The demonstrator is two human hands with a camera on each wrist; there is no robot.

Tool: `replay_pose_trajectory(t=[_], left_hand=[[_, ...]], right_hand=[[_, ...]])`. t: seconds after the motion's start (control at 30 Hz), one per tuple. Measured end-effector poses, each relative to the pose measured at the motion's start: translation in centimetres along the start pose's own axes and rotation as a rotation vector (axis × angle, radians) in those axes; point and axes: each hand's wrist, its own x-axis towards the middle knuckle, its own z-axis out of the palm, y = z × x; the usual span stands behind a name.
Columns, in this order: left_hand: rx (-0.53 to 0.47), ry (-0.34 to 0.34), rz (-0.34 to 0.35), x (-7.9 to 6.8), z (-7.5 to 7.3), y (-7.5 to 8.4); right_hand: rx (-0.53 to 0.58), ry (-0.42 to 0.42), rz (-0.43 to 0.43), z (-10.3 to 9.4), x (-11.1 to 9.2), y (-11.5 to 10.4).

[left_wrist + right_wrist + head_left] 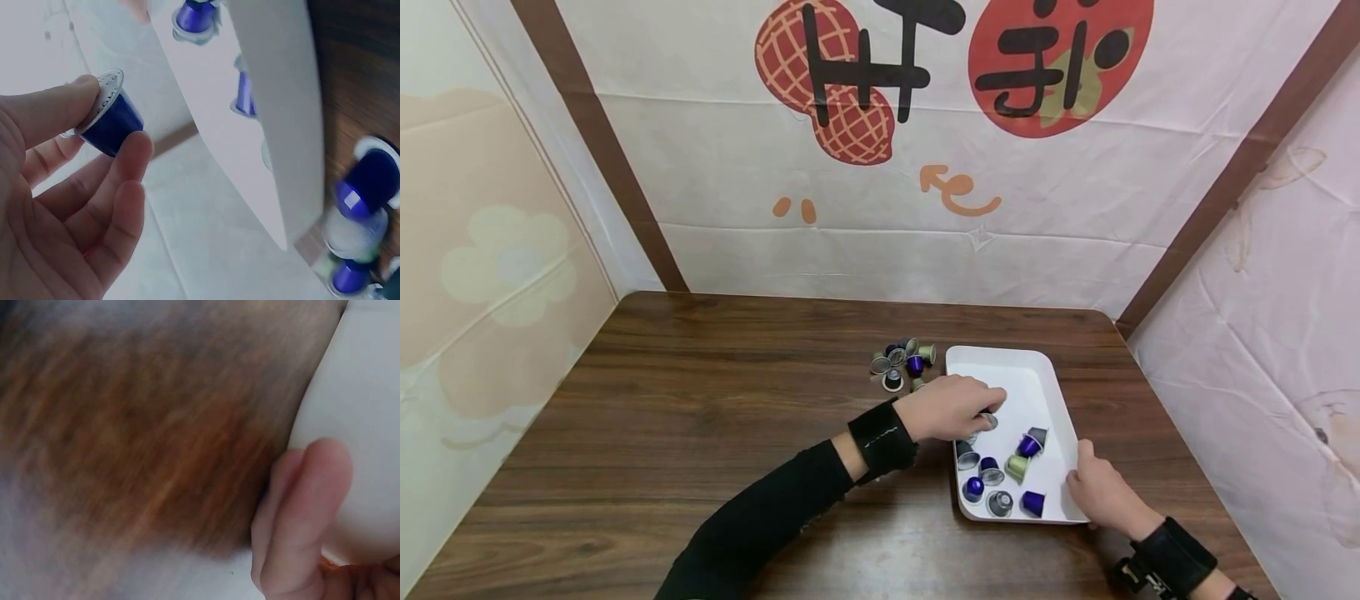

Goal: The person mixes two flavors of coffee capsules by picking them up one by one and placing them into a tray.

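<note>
My left hand (953, 407) pinches a dark blue coffee capsule (114, 127) between thumb and fingers, over the left side of the white tray (1017, 362). Its silver lid faces the thumb in the left wrist view. At the tray's right edge, near the front corner, my right hand (1107, 492) grips the rim, the thumb (322, 487) lying along it in the right wrist view. Several capsules lie in the near half of the tray, among them a purple capsule (1033, 502), a green capsule (1017, 467) and a grey capsule (1000, 502).
Beyond the left hand, a loose cluster of capsules sits on the wooden table (737, 375) left of the tray, including a blue capsule (914, 365) and a green capsule (927, 354). A printed fabric sheet (865, 258) hangs behind the table's far edge.
</note>
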Motion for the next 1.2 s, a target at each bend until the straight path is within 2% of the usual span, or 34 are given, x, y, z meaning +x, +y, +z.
replay_pose_trajectory(t=[0.27,0.4,0.6,0.7,0.83,1.03,1.2], left_hand=[[0.017,-0.071,0.012,2.3,1.5,1.4],[-0.004,-0.113,-0.025,2.9,2.1,1.6],[0.033,-0.136,-0.001,3.4,2.6,2.0],[0.046,-0.137,-0.016,3.4,2.6,1.9],[0.067,-0.1,-0.037,2.7,1.8,0.8],[0.072,-0.017,-0.093,1.2,0.1,-1.9],[0.047,-0.011,-0.172,-0.4,-0.8,-4.0]], right_hand=[[-0.008,-0.009,0.016,-0.1,0.1,0.0],[-0.009,-0.017,0.013,-0.2,0.0,0.0],[-0.003,-0.002,-0.013,-0.2,-0.1,0.1],[-0.004,0.007,-0.021,-0.1,-0.2,0.1],[0.0,0.014,-0.019,-0.1,-0.3,-0.1],[0.006,0.017,-0.027,-0.3,-0.4,-0.2],[0.009,0.004,-0.025,-0.4,-0.4,-0.3]])
